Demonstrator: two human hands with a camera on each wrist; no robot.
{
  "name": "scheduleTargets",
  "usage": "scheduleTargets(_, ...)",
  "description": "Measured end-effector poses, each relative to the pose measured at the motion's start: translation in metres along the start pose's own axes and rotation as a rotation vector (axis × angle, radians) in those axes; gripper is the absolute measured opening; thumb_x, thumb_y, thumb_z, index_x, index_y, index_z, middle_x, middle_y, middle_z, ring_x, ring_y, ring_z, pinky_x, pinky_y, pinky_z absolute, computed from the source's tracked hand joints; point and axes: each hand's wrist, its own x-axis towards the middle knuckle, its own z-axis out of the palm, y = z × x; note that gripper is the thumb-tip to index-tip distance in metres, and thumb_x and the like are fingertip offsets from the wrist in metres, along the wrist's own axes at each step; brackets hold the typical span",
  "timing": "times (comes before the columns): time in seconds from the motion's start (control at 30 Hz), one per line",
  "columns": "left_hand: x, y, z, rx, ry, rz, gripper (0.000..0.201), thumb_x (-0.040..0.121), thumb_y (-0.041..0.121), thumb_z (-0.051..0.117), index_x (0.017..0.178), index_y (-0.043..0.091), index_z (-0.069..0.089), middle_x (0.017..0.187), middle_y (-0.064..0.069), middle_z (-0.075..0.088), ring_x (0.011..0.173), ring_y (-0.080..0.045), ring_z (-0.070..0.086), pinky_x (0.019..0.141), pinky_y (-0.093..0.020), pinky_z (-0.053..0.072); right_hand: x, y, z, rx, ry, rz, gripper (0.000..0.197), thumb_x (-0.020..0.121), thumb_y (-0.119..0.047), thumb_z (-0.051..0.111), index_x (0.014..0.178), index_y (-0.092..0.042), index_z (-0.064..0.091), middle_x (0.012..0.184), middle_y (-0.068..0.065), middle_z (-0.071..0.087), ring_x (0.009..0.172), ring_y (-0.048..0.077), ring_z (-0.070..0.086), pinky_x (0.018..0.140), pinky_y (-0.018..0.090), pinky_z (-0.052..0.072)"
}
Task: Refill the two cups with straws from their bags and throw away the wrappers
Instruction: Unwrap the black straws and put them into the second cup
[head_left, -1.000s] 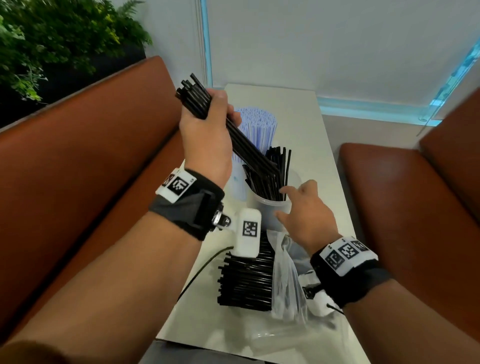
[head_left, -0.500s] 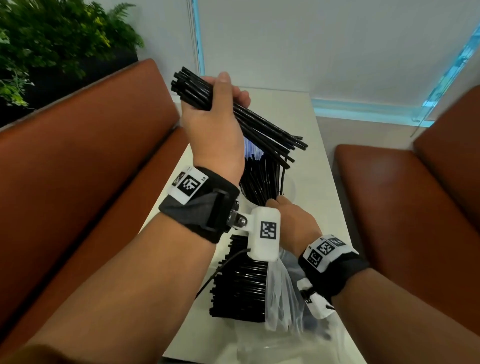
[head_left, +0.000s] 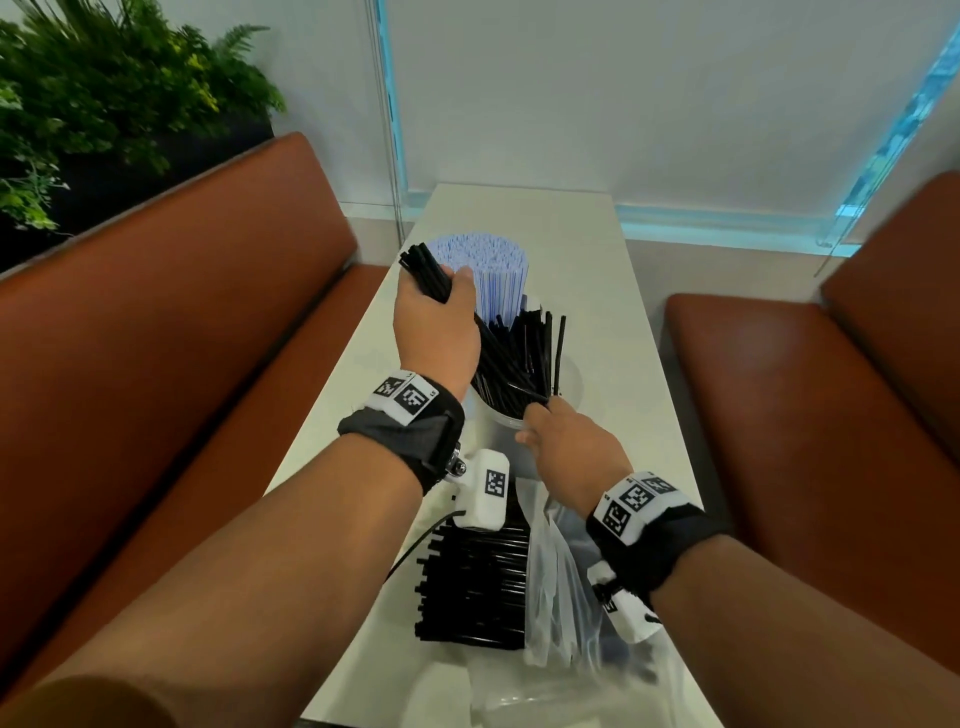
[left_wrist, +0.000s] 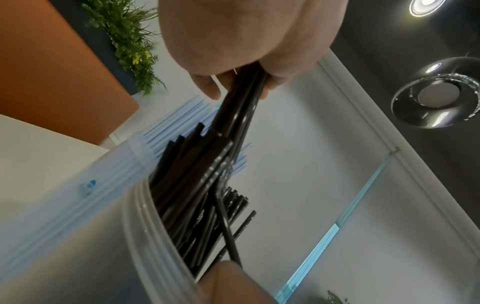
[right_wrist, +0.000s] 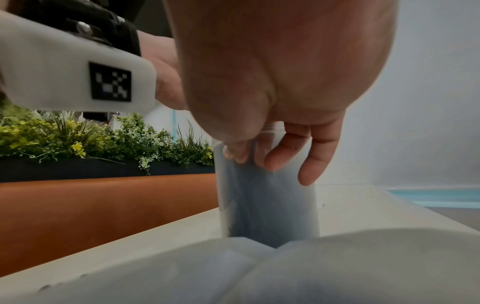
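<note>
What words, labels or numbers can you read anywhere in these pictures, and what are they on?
No readable words or numbers.
Left wristband: square black-and-white marker codes, plus tiny characters too small to read.
Right wristband: the same kind of codes, tiny print unreadable.
Left wrist camera housing: one marker code, no text.
Clear cup and straw bag: no print visible.

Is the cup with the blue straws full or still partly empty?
Full: the blue straws form a dense bundle, tightly packed across the cup; no gaps show.

Brown benches (head_left: 171, 322) flank a white table (head_left: 587, 260); green plants (head_left: 104, 104) stand far left, behind the bench.
</note>
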Motion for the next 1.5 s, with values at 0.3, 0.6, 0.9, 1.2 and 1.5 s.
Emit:
scheduleTargets(0.3, -0.001, -0.014, 0.003, 0.272, -0.259, -0.014, 0.02, 0.087, 0.031, 0.073, 0.079, 0.019, 0.059, 0.072, 0.002, 0.063, 0.059, -0.003, 0.058, 0.062, -0.028, 0.047, -0.001, -0.002, -0.002, 0.005, -0.012, 0.013, 0.015, 0.106, -0.035, 0.042, 0.096, -0.024, 0.038, 0.095, -0.004, 0.038, 0.079, 0.024, 0.055, 0.069, 0.045, 0.054)
scheduleTargets(0.6, -0.037, -0.039, -0.018, 0.338, -0.35, -0.072, 0.109, 0.061, 0.074, 0.072, 0.15, 0.028, 0.028, 0.144, 0.003, 0.034, 0.13, -0.009, 0.037, 0.109, -0.028, 0.032, 0.0, -0.002, -0.006, 0.016, -0.043, 0.008, 0.012, 0.105, -0.031, 0.043, 0.111, -0.021, 0.046, 0.101, -0.002, 0.04, 0.083, 0.025, 0.057, 0.067, 0.041, 0.05)
scheduleTargets(0.9, -0.037, -0.047, 0.024, 0.567, -0.568, 0.119, 0.104, 0.074, 0.051, 0.083, 0.153, 0.027, 0.019, 0.15, 0.001, 0.028, 0.137, -0.012, 0.033, 0.109, -0.029, 0.033, -0.002, -0.004, -0.01, -0.021, -0.134, 0.014, 0.049, 0.093, -0.014, 0.055, 0.139, -0.027, 0.045, 0.133, 0.003, 0.042, 0.099, 0.024, 0.06, 0.072, 0.035, 0.05)
scheduleTargets(1.2, -0.015, -0.042, 0.062, 0.692, -0.755, 0.397, 0.092, 0.075, 0.054, 0.081, 0.147, 0.02, 0.033, 0.147, 0.001, 0.037, 0.134, -0.016, 0.036, 0.112, -0.031, 0.031, -0.001, -0.003, -0.006, -0.004, -0.062, -0.002, 0.042, 0.097, -0.018, 0.054, 0.136, -0.026, 0.04, 0.129, 0.004, 0.044, 0.095, 0.027, 0.063, 0.062, 0.036, 0.044)
scheduleTargets(1.5, -0.005, -0.05, 0.066, 0.774, -0.789, 0.462, 0.037, 0.086, 0.037, 0.074, 0.116, 0.021, 0.062, 0.12, 0.004, 0.049, 0.118, -0.017, 0.04, 0.098, -0.024, 0.032, -0.001, -0.004, -0.008, -0.007, -0.119, 0.007, 0.045, 0.09, -0.011, 0.059, 0.13, -0.022, 0.043, 0.121, 0.001, 0.041, 0.09, 0.025, 0.062, 0.061, 0.035, 0.043)
